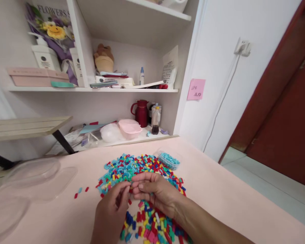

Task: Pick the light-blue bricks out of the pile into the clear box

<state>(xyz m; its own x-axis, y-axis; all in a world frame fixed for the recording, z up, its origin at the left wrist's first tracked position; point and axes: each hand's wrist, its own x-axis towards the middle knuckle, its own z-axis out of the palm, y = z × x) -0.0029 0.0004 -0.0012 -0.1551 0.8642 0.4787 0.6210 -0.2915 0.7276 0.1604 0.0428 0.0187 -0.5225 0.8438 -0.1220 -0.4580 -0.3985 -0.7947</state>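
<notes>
My left hand (114, 205) is closed in a pinch over the near side of a pile of small coloured plastic bricks (132, 166). Its fingertips meet those of my right hand (157, 192), which is turned partly palm up with the thumb bent against the curled fingers. Whatever lies between the fingertips is too small and hidden to make out. Beyond the hands, a clear plastic tub (176, 166) holds light blue bricks (169, 158). More mixed bricks (152, 223) in red, blue, yellow, green and pink spread below the hands, partly covered by them.
Clear plastic lids (54, 183) lie on the left of the pink tabletop (218, 203). A few stray bricks (76, 195) sit beside them. At the back, a shelf holds a pink bowl (130, 128), a red jug (141, 113) and a bottle of dark liquid (156, 121).
</notes>
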